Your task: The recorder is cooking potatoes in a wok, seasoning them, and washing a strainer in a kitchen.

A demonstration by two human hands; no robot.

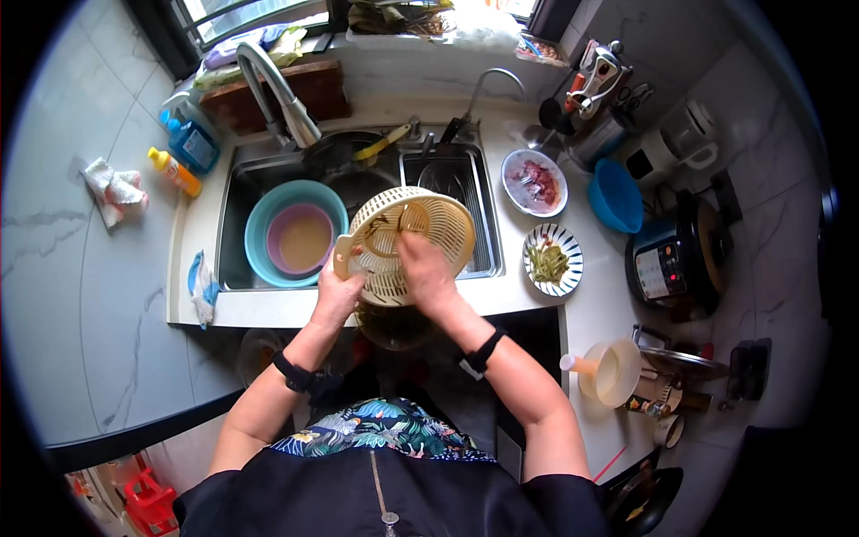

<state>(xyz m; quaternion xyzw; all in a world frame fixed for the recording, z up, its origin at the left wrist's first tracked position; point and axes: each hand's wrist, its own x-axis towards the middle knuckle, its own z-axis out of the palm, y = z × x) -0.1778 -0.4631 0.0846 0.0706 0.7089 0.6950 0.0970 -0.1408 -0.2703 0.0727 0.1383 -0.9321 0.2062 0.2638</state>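
Observation:
A cream plastic colander (446, 225) is tilted over the front edge of the sink (495, 250). My left hand (339, 295) grips its handle side, thumb over the rim. Inside the colander is my right hand (426, 274), blurred, with its fingers against the slotted wall; whether they pinch something is not clear. A few dark scraps cling to the slots. Below the colander, by the cabinet front, a bowl or bin (396, 332) is partly hidden. Left in the sink, a teal basin (256, 231) holds a pink bowl (275, 243) of cloudy liquid.
A pan (352, 180) lies behind the basin, under the tall faucet (298, 114). Right of the sink stand a bowl of raw meat (537, 184), a striped plate (570, 275) of green vegetable pieces, a blue bowl (614, 198) and an electric cooker (671, 262). Soap bottles (191, 144) stand left.

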